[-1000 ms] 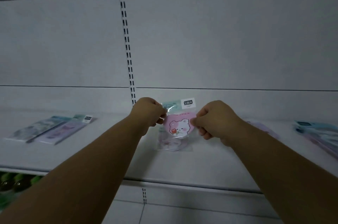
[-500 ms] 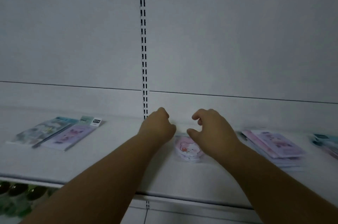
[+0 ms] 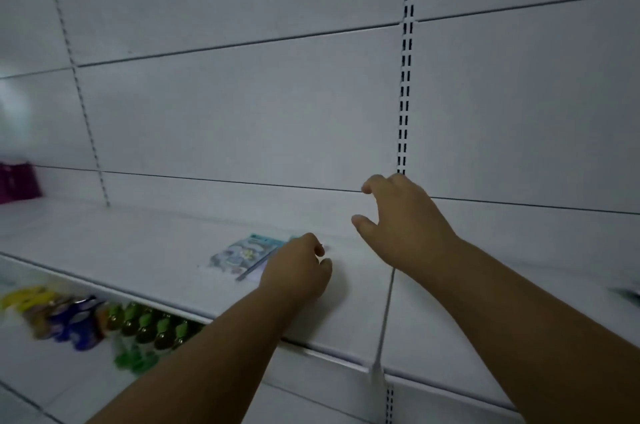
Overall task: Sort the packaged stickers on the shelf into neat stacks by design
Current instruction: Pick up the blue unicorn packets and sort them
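We face a white shelf (image 3: pixel 138 250) and panelled wall. The blue sticker pack (image 3: pixel 242 255) lies flat, long axis running diagonally away rightward, beside our curled left hand (image 3: pixel 298 267); whether that hand grips anything we cannot tell. Our right hand (image 3: pixel 398 222) hovers, fingers loosely spread.

The shelf (image 3: pixel 145 250) looks like painted metal, white and smooth with a soft matt sheen, and the back panels (image 3: pixel 242 105) have the same smooth painted finish, with a faint reflection of light at the top. The sticker pack (image 3: pixel 242 254) beside the left hand (image 3: pixel 298 271) seems wrapped in clear glossy plastic film over printed paper. On the lower level, the green bottles (image 3: pixel 152 326) look shiny like glass or plastic; the picture is too blurred to tell which.
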